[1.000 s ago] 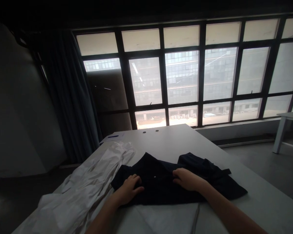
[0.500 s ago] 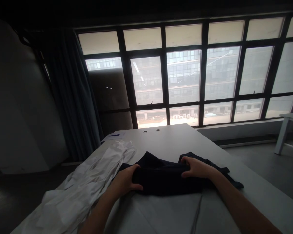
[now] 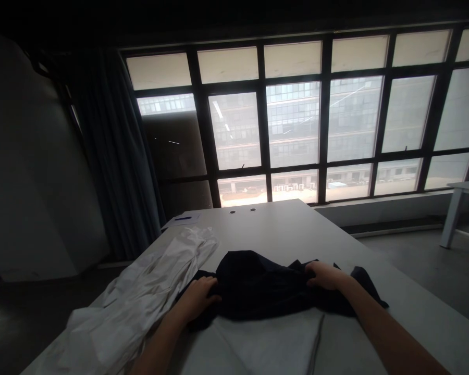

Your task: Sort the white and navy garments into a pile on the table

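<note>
A dark navy or black cloth garment (image 3: 266, 286) lies bunched across the white table in front of me; its exact kind does not show. My left hand (image 3: 201, 297) is closed on its left side, with thumb and fingers pinching the fabric. At the garment's right side my right hand (image 3: 325, 275) is also closed, gripping a fold near the top. Loose dark cloth spreads past the right hand. Below the garment, nearest me, lies a flat pale piece (image 3: 273, 338) with a dark line along its right edge.
Crumpled white cloth (image 3: 148, 291) runs along the left side of the white table (image 3: 273, 224). A paper with a blue pen (image 3: 183, 218) lies at the far left corner. A dark curtain (image 3: 117, 156) and large windows stand behind; another table (image 3: 453, 208) is at right.
The dark garment has gone from a straight folded band to a looser, rumpled spread. My left hand has moved slightly left, my right hand slightly right and down.
</note>
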Tool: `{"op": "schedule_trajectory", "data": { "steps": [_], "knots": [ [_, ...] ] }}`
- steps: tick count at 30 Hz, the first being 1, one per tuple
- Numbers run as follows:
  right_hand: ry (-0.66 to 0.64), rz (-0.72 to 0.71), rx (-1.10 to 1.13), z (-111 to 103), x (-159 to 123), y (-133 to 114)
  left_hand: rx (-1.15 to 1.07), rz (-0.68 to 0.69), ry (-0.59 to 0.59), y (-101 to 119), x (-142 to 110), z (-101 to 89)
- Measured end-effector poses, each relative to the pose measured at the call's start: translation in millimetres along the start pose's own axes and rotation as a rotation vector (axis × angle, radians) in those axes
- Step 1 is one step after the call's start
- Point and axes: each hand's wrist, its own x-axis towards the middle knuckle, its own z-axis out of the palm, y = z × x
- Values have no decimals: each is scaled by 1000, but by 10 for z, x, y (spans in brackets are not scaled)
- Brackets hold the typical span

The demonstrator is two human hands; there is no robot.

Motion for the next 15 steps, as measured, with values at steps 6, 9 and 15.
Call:
{"op": "schedule_trajectory", "data": {
  "steps": [6, 9, 15],
  "knots": [
    [191, -260, 174, -590, -400, -433, 62, -59, 284, 14, 19, -442],
    [206, -297, 521, -775, -671, -606, 178, -98, 566, 31, -33, -635],
    [-351, -355, 491, -691, -852, -799, -11, -138, 794, 110, -58, -664]
  ]
}}
